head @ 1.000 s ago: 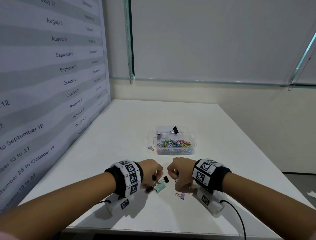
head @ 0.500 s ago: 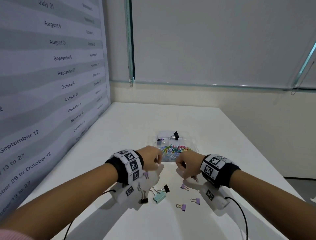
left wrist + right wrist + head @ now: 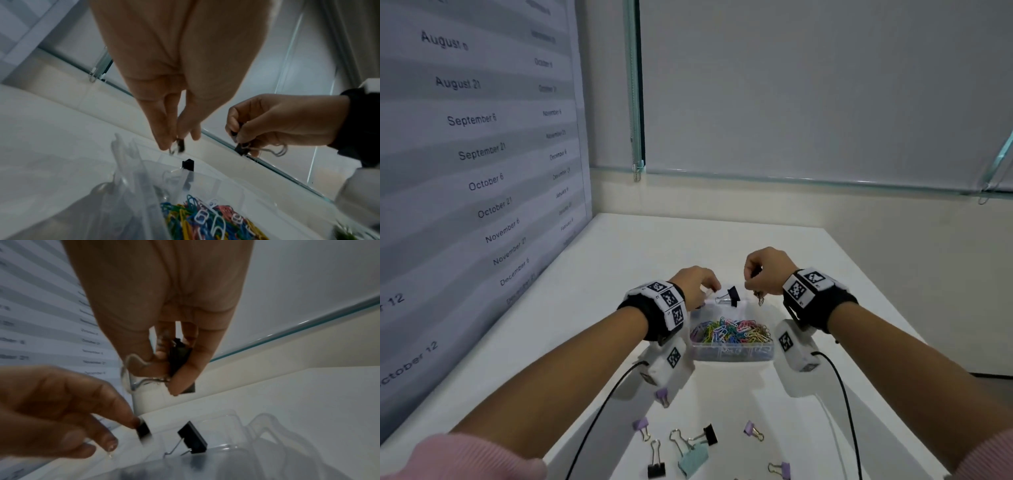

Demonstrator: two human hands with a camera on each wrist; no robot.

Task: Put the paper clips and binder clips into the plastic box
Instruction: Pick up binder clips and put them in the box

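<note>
1. The box [image 3: 732,354] stands on the white table [image 3: 619,274], clear plastic, with both hands above its far end.
2. Its near compartment is full of coloured paper clips [image 3: 731,330].
3. In a far compartment a black clip [image 3: 732,296] leans upright, its wire handles toward the left.
4. The left hand [image 3: 697,282] hangs over the far left corner of the box, fingers pointing down, narrow, pinching a small black binder clip [image 3: 180,145] at the fingertips.
5. The right hand [image 3: 767,270] hovers over the far right corner, fingers curled, gripping black binder clips [image 3: 241,148] whose wire handles dangle below; how many I cannot tell.
6. On the table near the person lie loose clips: purple ones [image 3: 642,425], a mint one [image 3: 693,460], and two black ones [image 3: 655,467].
7. Each wrist wears a band with black-and-white markers and a white camera unit with a cable.
</note>
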